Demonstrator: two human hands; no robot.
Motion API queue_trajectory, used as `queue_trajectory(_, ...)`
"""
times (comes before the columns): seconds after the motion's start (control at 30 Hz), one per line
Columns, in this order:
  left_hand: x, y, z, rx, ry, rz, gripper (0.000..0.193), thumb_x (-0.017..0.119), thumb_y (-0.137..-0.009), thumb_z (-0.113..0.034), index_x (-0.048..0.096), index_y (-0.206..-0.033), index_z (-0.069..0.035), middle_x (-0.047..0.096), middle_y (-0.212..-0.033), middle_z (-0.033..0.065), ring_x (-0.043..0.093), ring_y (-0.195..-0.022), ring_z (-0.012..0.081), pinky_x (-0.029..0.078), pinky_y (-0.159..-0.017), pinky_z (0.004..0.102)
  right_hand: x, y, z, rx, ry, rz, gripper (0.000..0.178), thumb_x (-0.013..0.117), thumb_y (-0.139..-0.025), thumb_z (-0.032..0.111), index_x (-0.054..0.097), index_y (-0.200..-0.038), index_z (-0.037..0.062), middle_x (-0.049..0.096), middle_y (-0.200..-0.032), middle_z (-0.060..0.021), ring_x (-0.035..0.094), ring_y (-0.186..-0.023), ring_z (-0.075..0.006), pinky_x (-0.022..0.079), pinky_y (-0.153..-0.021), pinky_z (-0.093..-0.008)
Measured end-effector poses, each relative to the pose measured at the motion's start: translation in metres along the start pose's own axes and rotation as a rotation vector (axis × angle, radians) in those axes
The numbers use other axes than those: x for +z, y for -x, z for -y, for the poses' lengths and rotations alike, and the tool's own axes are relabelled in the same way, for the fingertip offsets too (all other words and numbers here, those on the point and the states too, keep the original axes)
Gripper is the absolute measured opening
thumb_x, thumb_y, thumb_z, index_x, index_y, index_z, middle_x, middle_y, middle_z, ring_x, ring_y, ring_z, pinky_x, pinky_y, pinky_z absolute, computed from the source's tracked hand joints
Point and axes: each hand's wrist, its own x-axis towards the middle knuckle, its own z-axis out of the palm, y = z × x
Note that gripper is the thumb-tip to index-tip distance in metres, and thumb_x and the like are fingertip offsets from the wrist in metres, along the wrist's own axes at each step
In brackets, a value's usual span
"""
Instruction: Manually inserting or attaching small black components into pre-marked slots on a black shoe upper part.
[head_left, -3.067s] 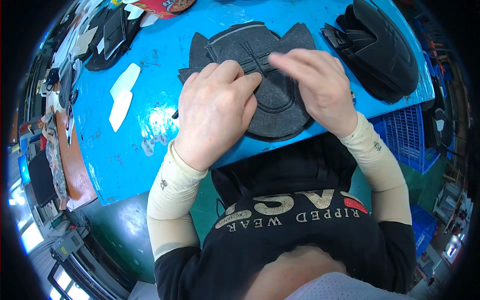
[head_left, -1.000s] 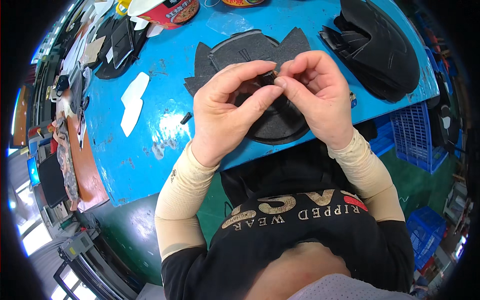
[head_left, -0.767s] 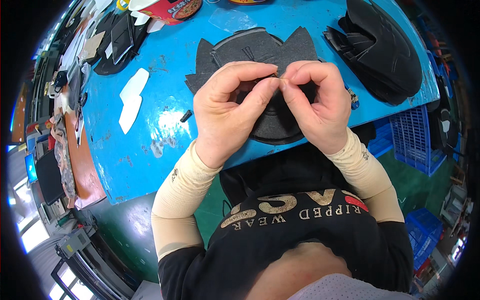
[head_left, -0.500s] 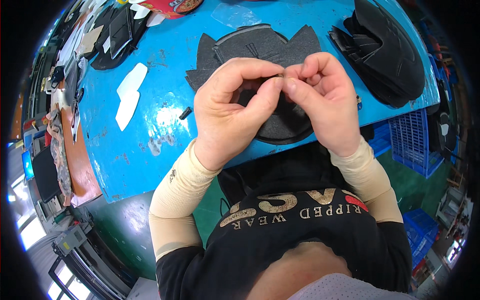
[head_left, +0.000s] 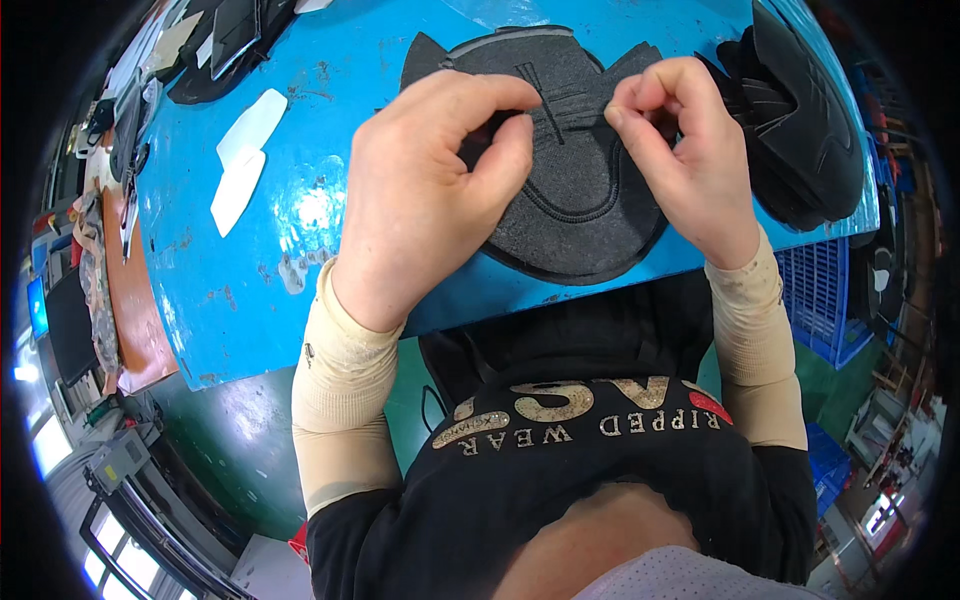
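Fingers point(head_left: 500, 93) of the left hand point(head_left: 420, 190) apart, those of the right hand point(head_left: 700, 170) together, over a dark grey, felt-like flat piece point(head_left: 572, 165) with pointed corners.
On the glossy blue counter point(head_left: 222, 330), a white, angular flat cut-out point(head_left: 237, 190) lies well left of the left hand. The grey piece rests near the front edge, its U-shaped seam showing between the hands. At the right hand, thumb and forefinger meet at the tips; whether they pinch something thin, I cannot tell. Farther right sits a stack of black, curved pieces point(head_left: 815, 150), above a blue plastic lattice crate point(head_left: 818, 300).
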Motion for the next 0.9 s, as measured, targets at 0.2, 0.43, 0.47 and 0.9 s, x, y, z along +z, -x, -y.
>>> queue_trajectory(0.2, 0.003, 0.001, 0.000, -0.039, 0.026, 0.045, 0.016, 0.064, -0.086, -0.001, 0.069, -0.100, -0.002, 0.067, -0.089, 0.0055, 0.060, -0.077, 0.0094, 0.048, -0.070, 0.0218, 0.001, -0.007, 0.000, -0.049, 0.170, 0.027, 0.020, 0.064, -0.086, -0.002, 0.045, -0.089, 0.0045, 0.062, -0.086, -0.0039, 0.057, -0.077, -0.0062, 0.048, -0.068, -0.0209)
queue_trajectory(0.43, 0.005, 0.003, 0.000, 0.078, -0.112, 0.067, 0.016, 0.065, -0.080, 0.001, 0.069, -0.095, -0.003, 0.066, -0.086, 0.0066, 0.063, -0.077, 0.0156, 0.049, -0.067, 0.0254, 0.004, -0.002, 0.003, -0.064, 0.199, 0.060, 0.021, 0.065, -0.083, -0.003, 0.045, -0.088, 0.0044, 0.062, -0.082, -0.0032, 0.057, -0.072, -0.0070, 0.048, -0.065, -0.0212)
queue_trajectory(0.47, 0.005, 0.003, 0.000, 0.078, -0.113, 0.069, 0.016, 0.065, -0.080, 0.001, 0.069, -0.095, -0.003, 0.066, -0.086, 0.0066, 0.063, -0.077, 0.0156, 0.049, -0.067, 0.0254, 0.005, -0.002, 0.003, -0.063, 0.192, 0.056, 0.021, 0.065, -0.083, -0.003, 0.045, -0.088, 0.0043, 0.062, -0.081, -0.0031, 0.057, -0.071, -0.0072, 0.048, -0.065, -0.0215)
queue_trajectory(0.9, 0.027, 0.006, -0.001, 0.311, -0.410, 0.103, 0.029, 0.067, -0.070, 0.000, 0.069, -0.098, -0.004, 0.057, -0.084, 0.0075, 0.057, -0.077, 0.0242, 0.049, -0.069, 0.0333, -0.001, -0.005, 0.002, -0.099, 0.232, 0.118, 0.018, 0.064, -0.083, -0.003, 0.048, -0.089, 0.0033, 0.061, -0.080, -0.0033, 0.057, -0.069, -0.0105, 0.048, -0.064, -0.0235)
